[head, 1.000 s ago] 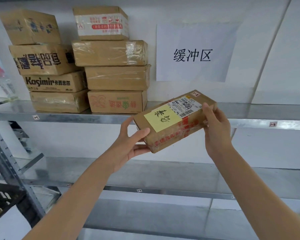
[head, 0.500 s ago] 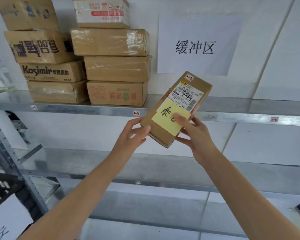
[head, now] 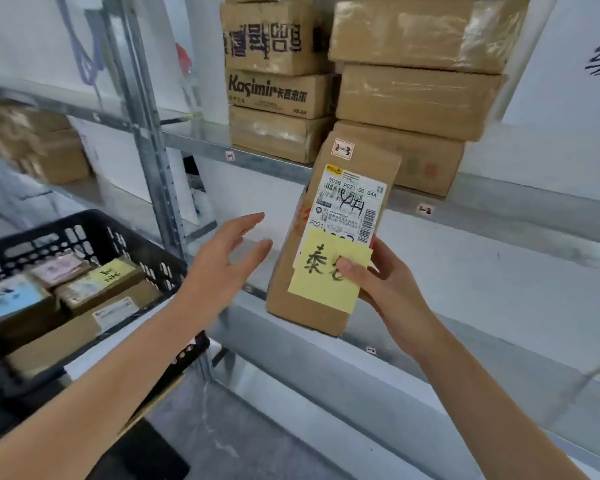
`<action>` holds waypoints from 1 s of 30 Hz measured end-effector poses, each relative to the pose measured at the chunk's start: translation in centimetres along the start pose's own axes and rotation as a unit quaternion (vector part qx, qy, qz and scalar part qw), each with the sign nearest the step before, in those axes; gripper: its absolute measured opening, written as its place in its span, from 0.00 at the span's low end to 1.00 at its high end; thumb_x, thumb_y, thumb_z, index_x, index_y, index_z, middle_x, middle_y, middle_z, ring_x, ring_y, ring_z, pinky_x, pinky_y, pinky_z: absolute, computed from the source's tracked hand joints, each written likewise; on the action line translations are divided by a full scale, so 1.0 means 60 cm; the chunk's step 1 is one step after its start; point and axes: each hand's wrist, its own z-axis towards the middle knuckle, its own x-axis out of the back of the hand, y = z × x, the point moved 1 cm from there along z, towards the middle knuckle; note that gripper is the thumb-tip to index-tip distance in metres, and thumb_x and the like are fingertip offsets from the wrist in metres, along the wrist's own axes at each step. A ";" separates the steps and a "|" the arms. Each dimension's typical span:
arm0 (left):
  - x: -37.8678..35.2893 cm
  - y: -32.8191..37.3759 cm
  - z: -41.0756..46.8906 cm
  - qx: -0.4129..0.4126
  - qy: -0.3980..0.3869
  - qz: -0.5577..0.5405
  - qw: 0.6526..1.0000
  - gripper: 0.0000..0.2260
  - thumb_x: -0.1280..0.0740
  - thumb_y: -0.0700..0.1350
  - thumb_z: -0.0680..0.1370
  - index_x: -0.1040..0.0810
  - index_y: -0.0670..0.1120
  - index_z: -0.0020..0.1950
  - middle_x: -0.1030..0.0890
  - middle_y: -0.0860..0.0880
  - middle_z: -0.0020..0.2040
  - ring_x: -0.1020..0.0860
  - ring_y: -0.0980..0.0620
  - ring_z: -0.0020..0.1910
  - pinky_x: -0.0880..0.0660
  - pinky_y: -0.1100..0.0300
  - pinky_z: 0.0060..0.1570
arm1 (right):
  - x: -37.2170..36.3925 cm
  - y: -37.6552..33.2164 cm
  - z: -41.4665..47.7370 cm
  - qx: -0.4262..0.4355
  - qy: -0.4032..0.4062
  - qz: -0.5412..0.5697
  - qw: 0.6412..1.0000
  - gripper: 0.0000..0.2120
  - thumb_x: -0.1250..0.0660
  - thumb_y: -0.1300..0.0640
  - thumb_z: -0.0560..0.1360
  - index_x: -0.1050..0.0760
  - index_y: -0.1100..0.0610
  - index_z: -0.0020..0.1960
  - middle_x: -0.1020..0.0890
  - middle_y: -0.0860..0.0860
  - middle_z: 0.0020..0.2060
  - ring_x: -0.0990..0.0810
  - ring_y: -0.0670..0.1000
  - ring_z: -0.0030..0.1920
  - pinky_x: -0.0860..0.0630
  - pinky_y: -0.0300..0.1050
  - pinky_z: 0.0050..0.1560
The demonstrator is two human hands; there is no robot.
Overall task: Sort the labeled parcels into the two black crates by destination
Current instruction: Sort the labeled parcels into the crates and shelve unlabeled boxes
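My right hand (head: 385, 282) grips a brown cardboard parcel (head: 305, 271) upright in front of the shelves, thumb pressed on its yellow handwritten note (head: 319, 282). A white shipping label (head: 350, 202) covers the upper face of the parcel. My left hand (head: 222, 261) hovers just left of the parcel with fingers spread, not touching it. A black crate (head: 84, 233) at the left holds several labeled parcels, one with a yellow note.
Two stacks of cardboard boxes (head: 416, 95) stand on the upper metal shelf (head: 499, 202) behind the parcel. A grey shelf upright (head: 146, 126) rises between the crate and the stacks. More boxes (head: 39, 147) sit blurred at far left.
My left hand has let go of the parcel and opened beside it. The parcel now stands upright in my right hand alone. The view has swung left, bringing the black crate into sight.
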 end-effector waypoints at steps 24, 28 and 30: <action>0.527 -0.314 -0.137 0.259 0.244 0.074 0.932 0.18 0.37 0.50 0.81 0.30 0.54 0.72 0.27 0.57 0.69 0.29 0.58 0.68 0.33 0.61 0.65 | -0.592 0.149 0.300 -0.143 -0.224 -0.006 0.964 0.22 0.26 0.54 0.72 0.25 0.51 0.65 0.15 0.48 0.54 0.15 0.49 0.53 0.19 0.52 0.52; 0.550 -0.337 -0.141 0.273 0.252 0.074 0.925 0.18 0.37 0.48 0.81 0.30 0.52 0.72 0.27 0.55 0.70 0.30 0.57 0.69 0.34 0.67 0.61 | -0.633 0.162 0.337 -0.151 -0.221 -0.028 0.963 0.33 0.23 0.49 0.63 0.26 0.52 0.66 0.15 0.49 0.55 0.16 0.51 0.55 0.20 0.57 0.57; 0.559 -0.350 -0.139 0.283 0.263 0.072 0.920 0.18 0.37 0.47 0.81 0.30 0.53 0.72 0.27 0.54 0.70 0.30 0.55 0.70 0.34 0.65 0.61 | -0.652 0.168 0.358 -0.149 -0.221 -0.034 0.963 0.35 0.22 0.48 0.61 0.27 0.51 0.67 0.15 0.48 0.55 0.16 0.51 0.56 0.21 0.59 0.59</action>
